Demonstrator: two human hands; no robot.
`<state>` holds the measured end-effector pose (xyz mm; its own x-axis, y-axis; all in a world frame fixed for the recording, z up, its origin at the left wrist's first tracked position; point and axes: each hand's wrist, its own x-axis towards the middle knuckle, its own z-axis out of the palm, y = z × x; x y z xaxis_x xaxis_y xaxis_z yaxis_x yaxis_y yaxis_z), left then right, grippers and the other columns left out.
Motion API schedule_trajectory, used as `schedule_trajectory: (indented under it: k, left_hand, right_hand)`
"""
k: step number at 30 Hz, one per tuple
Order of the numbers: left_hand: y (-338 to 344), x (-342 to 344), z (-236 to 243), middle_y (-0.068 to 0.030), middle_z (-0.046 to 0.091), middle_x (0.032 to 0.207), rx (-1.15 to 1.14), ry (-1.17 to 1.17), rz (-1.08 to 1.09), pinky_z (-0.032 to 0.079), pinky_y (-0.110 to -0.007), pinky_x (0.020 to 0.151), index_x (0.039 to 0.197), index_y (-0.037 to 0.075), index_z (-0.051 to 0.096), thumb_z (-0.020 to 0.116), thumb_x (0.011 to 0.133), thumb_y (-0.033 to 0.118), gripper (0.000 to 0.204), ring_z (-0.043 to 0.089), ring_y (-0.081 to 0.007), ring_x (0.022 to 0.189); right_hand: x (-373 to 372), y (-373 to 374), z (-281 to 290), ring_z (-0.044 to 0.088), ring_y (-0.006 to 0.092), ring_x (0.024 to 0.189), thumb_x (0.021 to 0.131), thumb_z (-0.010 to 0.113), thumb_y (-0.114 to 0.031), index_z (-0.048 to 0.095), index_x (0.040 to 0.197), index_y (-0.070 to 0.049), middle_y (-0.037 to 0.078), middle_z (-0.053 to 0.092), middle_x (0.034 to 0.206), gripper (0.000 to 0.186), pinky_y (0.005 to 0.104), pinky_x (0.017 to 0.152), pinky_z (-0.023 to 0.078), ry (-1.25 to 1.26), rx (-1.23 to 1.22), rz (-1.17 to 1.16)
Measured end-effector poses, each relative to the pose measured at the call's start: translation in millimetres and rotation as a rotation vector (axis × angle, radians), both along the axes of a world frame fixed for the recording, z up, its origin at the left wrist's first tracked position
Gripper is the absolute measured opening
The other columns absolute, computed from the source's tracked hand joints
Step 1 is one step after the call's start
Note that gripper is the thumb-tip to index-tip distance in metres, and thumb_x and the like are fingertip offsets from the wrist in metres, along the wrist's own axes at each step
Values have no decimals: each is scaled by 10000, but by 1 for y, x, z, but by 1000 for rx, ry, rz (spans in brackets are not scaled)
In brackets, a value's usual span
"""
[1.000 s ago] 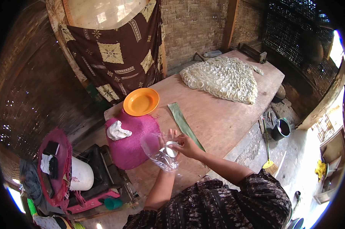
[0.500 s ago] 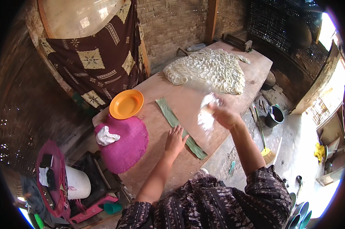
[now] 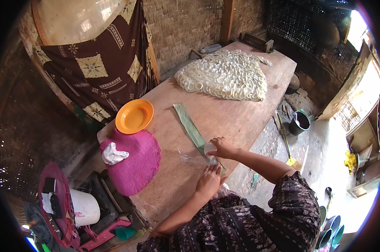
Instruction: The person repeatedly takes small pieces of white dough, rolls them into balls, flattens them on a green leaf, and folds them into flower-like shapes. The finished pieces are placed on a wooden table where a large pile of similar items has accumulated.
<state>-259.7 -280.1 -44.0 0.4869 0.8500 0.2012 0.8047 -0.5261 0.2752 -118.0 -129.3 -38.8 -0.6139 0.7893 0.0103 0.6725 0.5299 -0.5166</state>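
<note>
A long green leaf strip (image 3: 189,124) lies slantwise on the wooden table in front of me. My right hand (image 3: 224,148) is over its near part, fingers closed on a clear, shiny plastic sheet (image 3: 185,158) that spreads out to the left. A pale, whitish round patch (image 3: 209,149) shows at those fingertips; what it is I cannot make out. Close below, my left hand (image 3: 209,180) rests with fingers stretched toward the strip's near end, touching the plastic there, thumb apart. Farther back, many thin whitish discs (image 3: 223,77) lie in a broad overlapping spread.
An orange plate (image 3: 134,116) sits at the table's left edge, partly over a magenta mat (image 3: 141,161) bearing a crumpled white cloth (image 3: 114,154). Below left stands a white bucket (image 3: 84,207). Right of the table are a broom (image 3: 294,163) and a dark bucket (image 3: 299,122).
My right hand has come down and nearer with the plastic, from the air beside the strip to its near part. My left hand has slid along the strip toward me.
</note>
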Motion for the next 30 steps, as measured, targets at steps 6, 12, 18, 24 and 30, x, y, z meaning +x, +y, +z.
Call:
schedule_trajectory:
  k: [6,12,18,24,30]
  left_hand:
    - [4,0,-4,-250,550,1311,17,-38,-25,351,-433,1095,1243,-80,560,481,951,471,628,531,-362,1222]
    - [7,1,7,-265,559,1289,-45,-73,-47,366,-407,1089,1228,-102,547,533,936,443,618,548,-346,1207]
    - [11,0,14,-260,566,1283,-86,-75,-57,373,-406,1083,1225,-108,547,534,938,431,611,556,-347,1195]
    - [16,-3,14,-296,595,1211,-38,-131,-101,409,-429,1052,1145,-133,592,558,928,424,599,581,-385,1150]
    - [17,-1,4,-290,607,1199,5,-106,-104,434,-425,1033,1137,-119,606,577,912,429,593,610,-375,1116]
  right_hand:
    - [6,6,9,538,283,1029,668,713,-680,549,1177,-52,103,568,1057,825,404,853,392,-201,201,197]
    - [-6,34,16,503,274,1014,609,692,-761,525,1184,-70,95,540,1068,913,404,815,371,-310,211,264]
    - [-34,87,14,501,285,1035,638,668,-765,527,1162,-75,92,536,1085,877,427,836,375,-289,214,275]
    - [-63,137,19,501,285,1065,667,671,-740,551,1161,-157,76,540,1097,773,436,846,378,-296,144,244]
    - [-90,189,23,510,309,1105,704,666,-709,585,1185,-228,92,551,1151,685,480,875,380,-317,104,195]
